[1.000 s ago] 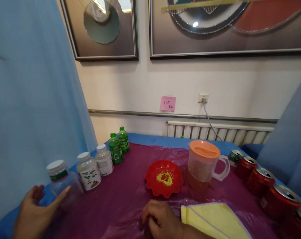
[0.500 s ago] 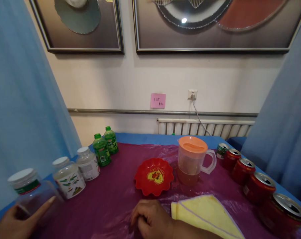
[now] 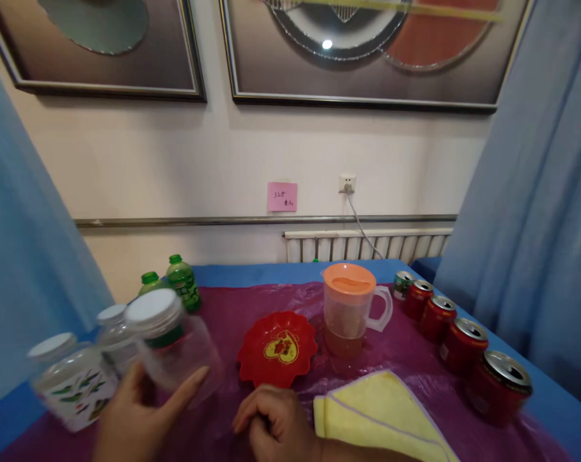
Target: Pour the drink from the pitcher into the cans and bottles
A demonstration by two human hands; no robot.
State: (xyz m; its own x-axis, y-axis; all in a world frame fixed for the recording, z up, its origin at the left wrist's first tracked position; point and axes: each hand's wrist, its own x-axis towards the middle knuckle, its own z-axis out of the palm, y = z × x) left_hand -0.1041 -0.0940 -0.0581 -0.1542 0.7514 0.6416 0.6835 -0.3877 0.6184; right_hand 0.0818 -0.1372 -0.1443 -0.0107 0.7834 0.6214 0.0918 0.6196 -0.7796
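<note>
My left hand (image 3: pixel 143 410) grips a clear plastic jar (image 3: pixel 199 359) with a white screw lid and a green band, held upright at the left front, in front of the other jars. Its lid partly covers one green bottle. My right hand (image 3: pixel 276 420) rests loosely curled at the table's front middle; the inside of its fingers is hidden. Just beyond it lies a red scalloped plate (image 3: pixel 252 353) with a yellow heart print. A folded yellow cloth (image 3: pixel 381 417) is beside my right wrist, partly under the forearm.
A lidded pitcher (image 3: pixel 345 321) with amber liquid stands right of the plate. Several drink cans (image 3: pixel 497 391) line the right edge. On the left are a printed jar (image 3: pixel 74 385), another clear jar (image 3: pixel 115 340) and green bottles (image 3: pixel 183 285). Purple sheeting (image 3: pixel 213 308) covers the table.
My left hand has lifted the clear jar from the left end of the row and carried it rightward. My right hand stays near the plate. The view has turned slightly right.
</note>
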